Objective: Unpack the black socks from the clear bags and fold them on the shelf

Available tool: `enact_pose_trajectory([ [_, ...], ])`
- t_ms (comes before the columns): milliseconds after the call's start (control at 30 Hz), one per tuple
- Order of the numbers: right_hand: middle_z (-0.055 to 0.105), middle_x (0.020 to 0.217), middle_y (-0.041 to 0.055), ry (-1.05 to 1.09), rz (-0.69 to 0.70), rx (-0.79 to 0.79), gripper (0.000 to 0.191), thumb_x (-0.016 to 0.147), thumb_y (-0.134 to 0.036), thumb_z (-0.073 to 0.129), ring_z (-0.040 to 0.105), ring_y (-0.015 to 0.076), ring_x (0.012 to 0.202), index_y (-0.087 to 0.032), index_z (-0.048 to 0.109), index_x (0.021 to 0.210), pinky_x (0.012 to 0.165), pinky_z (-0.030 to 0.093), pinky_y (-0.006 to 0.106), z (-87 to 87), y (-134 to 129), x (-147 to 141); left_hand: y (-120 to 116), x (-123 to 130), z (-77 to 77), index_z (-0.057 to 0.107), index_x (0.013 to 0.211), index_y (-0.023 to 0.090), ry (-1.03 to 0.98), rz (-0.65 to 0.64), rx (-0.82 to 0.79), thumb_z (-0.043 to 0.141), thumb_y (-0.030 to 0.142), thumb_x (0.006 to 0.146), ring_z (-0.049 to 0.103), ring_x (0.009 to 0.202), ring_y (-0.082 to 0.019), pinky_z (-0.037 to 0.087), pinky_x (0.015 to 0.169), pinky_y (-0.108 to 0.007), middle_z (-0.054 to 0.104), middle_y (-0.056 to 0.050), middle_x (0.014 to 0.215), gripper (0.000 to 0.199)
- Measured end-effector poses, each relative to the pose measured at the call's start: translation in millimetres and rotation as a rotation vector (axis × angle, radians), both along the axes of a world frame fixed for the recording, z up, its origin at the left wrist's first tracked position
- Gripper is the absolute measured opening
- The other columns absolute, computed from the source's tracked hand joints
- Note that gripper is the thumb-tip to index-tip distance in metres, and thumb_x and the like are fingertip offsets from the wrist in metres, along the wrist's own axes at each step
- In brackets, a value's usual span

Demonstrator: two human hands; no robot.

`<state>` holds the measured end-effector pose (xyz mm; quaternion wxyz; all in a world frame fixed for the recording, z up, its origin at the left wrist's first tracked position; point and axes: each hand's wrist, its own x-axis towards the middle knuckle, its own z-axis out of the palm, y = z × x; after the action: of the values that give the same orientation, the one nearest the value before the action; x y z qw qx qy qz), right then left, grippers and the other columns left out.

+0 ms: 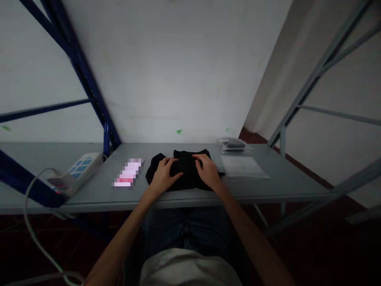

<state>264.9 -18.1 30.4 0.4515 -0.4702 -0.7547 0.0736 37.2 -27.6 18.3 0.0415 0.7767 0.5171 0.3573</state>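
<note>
Black cloth item [187, 171], bunched, sits on grey bench [285, 171] right in front of the person; take it as clock centre. Left hand [164, 174] on it at 8 to 9 o'clock, fingers spread, released, thumb apart. Right hand [207, 171] on it at 3 o'clock, fingers bent onto the fabric; can't tell if they pinch it. Phone-like screen [128, 172] at 9 o'clock, pixelated, pink-white, text unreadable. Further out at 9, white power strip [86, 163], blue patches on top, any writing too small to read. Clear bag [244, 166], flat, at 3 o'clock; stack of clear packets [235, 145] with dark contents at 2, labels illegible.
</note>
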Motion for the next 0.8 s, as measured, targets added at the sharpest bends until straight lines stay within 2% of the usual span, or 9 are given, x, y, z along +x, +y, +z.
enact_pose_trajectory([
  [100,0.073,0.119,0.0114,-0.072,-0.114,-0.081,0.032,0.098,-0.017,0.048,0.068,0.0237,0.110,-0.019,0.072,0.119,0.102,0.051,0.039,-10.6,5,34,-4,10,1.6,0.062,0.131,0.025,0.065,-0.056,0.001,0.080,0.033,0.083,0.054,0.127,-0.032,0.048,0.110,-0.049,0.059,-0.010,0.134,0.052],
  [167,0.074,0.117,0.0107,-0.149,-0.154,-0.152,0.029,0.098,-0.018,0.050,0.069,0.0235,0.106,-0.019,0.072,0.118,0.099,0.051,0.038,-16.0,4,46,-5,14,1.3,0.063,0.126,0.025,0.090,-0.084,0.002,0.082,0.033,0.081,0.055,0.127,-0.032,0.048,0.110,-0.048,0.060,-0.009,0.133,0.050],
  [233,0.074,0.117,0.0108,-0.228,-0.178,-0.204,0.027,0.098,-0.019,0.054,0.068,0.0237,0.108,-0.019,0.072,0.119,0.099,0.051,0.037,-18.6,2,51,-6,16,1.1,0.065,0.120,0.025,0.098,-0.078,0.019,0.082,0.032,0.081,0.055,0.126,-0.031,0.048,0.109,-0.048,0.062,-0.009,0.131,0.043],
  [333,0.072,0.121,0.0116,-0.309,-0.193,-0.237,0.027,0.099,-0.022,0.057,0.066,0.0245,0.114,-0.018,0.071,0.122,0.100,0.049,0.036,-19.0,0,50,-7,16,2.9,0.066,0.105,0.024,0.086,-0.046,0.038,0.073,0.028,0.088,0.058,0.121,-0.029,0.049,0.106,-0.044,0.065,-0.008,0.124,0.019],
  [400,0.072,0.121,0.0120,-0.342,-0.191,-0.251,0.027,0.099,-0.023,0.058,0.065,0.0250,0.116,-0.018,0.070,0.123,0.102,0.048,0.036,-19.4,0,50,-7,14,5.9,0.063,0.101,0.023,0.052,0.026,0.025,0.064,0.029,0.093,0.062,0.115,-0.028,0.051,0.101,-0.041,0.068,-0.008,0.116,0.009],
  [533,0.071,0.122,0.0119,-0.371,-0.168,-0.276,0.027,0.100,-0.025,0.059,0.064,0.0253,0.119,-0.018,0.069,0.123,0.103,0.048,0.036,-23.1,2,53,-6,5,15.4,0.056,0.114,0.018,-0.053,0.362,-0.081,0.045,0.031,0.101,0.071,0.096,-0.029,0.055,0.086,-0.041,0.070,-0.012,0.099,0.022],
  [600,0.070,0.123,0.0120,-0.373,-0.167,-0.279,0.028,0.100,-0.026,0.058,0.063,0.0256,0.119,-0.018,0.069,0.124,0.104,0.048,0.037,-24.8,2,55,-5,-3,20.3,0.052,0.121,0.015,-0.113,0.501,-0.141,0.044,0.031,0.099,0.073,0.090,-0.032,0.055,0.082,-0.042,0.071,-0.014,0.096,0.028],
  [667,0.070,0.122,0.0118,-0.372,-0.159,-0.265,0.028,0.100,-0.026,0.058,0.063,0.0255,0.119,-0.018,0.069,0.124,0.105,0.047,0.037,-25.5,3,56,-3,-12,23.7,0.048,0.126,0.011,-0.181,0.562,-0.167,0.050,0.030,0.095,0.074,0.092,-0.034,0.056,0.083,-0.044,0.072,-0.017,0.099,0.036],
  [800,0.067,0.127,0.0117,-0.354,-0.148,-0.191,0.030,0.100,-0.024,0.056,0.061,0.0252,0.121,-0.018,0.068,0.127,0.108,0.046,0.038,-26.9,4,55,4,-26,23.6,0.035,0.144,0.008,-0.341,0.528,-0.186,0.063,0.034,0.088,0.074,0.102,-0.033,0.057,0.091,-0.044,0.072,-0.018,0.110,0.068],
])
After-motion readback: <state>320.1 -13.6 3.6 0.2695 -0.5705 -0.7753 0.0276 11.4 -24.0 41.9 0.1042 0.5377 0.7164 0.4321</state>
